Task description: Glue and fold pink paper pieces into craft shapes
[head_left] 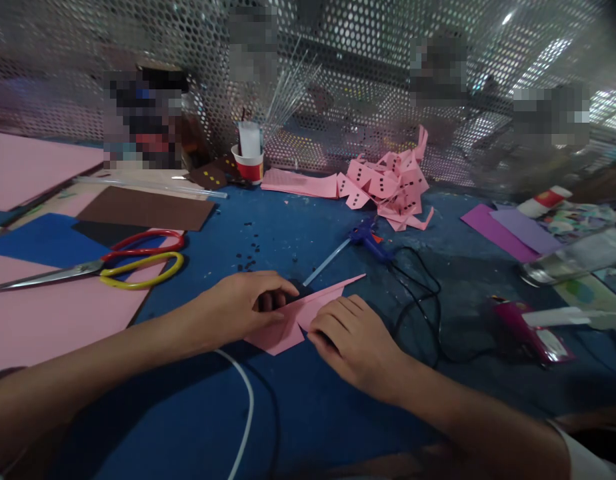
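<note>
A folded pink paper piece (281,335) with a notch in its lower edge lies on the blue table between both hands. My left hand (255,303) grips its left part, thumb in front and fingers curled behind. On its right part rests my right hand (345,333), fingers bent together and pressed to the paper. Just beyond stands a blue glue gun (371,240) with a clear glue stick (327,262) pointing toward the paper. Small black paper bits (248,259) are scattered past my left hand.
Scissors (138,260) with red and yellow handles lie on pink sheets (63,320) at left. Cut pink shapes (388,183) are heaped at the back beside a paper cup (249,165). Black cable, purple sheets (503,233) and a magenta device (533,331) are at right. A white cord (249,400) runs in front.
</note>
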### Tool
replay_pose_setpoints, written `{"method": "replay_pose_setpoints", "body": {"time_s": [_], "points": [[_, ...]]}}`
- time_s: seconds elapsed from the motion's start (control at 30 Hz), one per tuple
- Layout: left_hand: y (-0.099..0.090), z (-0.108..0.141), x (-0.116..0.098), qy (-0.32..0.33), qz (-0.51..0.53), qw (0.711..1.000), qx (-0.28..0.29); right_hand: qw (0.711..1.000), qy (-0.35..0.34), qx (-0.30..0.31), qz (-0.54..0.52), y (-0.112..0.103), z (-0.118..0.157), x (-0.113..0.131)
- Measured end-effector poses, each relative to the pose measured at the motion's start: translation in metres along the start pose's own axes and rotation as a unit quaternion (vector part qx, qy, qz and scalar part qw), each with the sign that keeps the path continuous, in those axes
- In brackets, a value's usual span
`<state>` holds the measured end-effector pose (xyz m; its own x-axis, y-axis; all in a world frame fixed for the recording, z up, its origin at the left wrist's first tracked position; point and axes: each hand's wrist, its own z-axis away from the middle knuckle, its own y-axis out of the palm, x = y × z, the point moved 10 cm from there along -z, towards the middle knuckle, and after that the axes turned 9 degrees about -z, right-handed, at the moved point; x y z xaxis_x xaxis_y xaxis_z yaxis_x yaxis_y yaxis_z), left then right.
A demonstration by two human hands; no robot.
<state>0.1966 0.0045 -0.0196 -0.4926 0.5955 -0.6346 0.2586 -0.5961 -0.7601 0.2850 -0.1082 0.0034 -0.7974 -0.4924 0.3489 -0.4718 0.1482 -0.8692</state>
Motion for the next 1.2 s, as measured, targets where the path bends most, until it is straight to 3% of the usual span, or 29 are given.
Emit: {"method": "replay_pose_setpoints", "body": {"time_s": [0.1,0.17,0.27,0.4,0.6,1.2], "points": [[-0.011,0.02,-0.029,0.125,-0.134,0.978,-0.097,1.0,0.003,-0.003,0.003,0.0,0.0,0.0],[0.001,0.038,-0.045,0.198,-0.169,0.96,-0.102,1.0,0.006,0.0,0.003,0.0,0.0,0.001],[0.017,0.059,-0.056,0.254,-0.218,0.933,-0.13,1.0,0.013,0.012,-0.003,0.001,-0.001,0.001],[0.034,0.067,-0.054,0.264,-0.289,0.907,-0.154,1.0,0.019,0.01,0.002,-0.001,-0.002,0.001],[0.032,0.067,-0.059,0.27,-0.318,0.889,-0.19,0.999,0.023,0.008,0.02,-0.002,-0.004,0.002],[0.029,0.071,-0.062,0.262,-0.307,0.892,-0.204,0.991,0.105,-0.018,-0.078,-0.001,-0.004,-0.017]]}}
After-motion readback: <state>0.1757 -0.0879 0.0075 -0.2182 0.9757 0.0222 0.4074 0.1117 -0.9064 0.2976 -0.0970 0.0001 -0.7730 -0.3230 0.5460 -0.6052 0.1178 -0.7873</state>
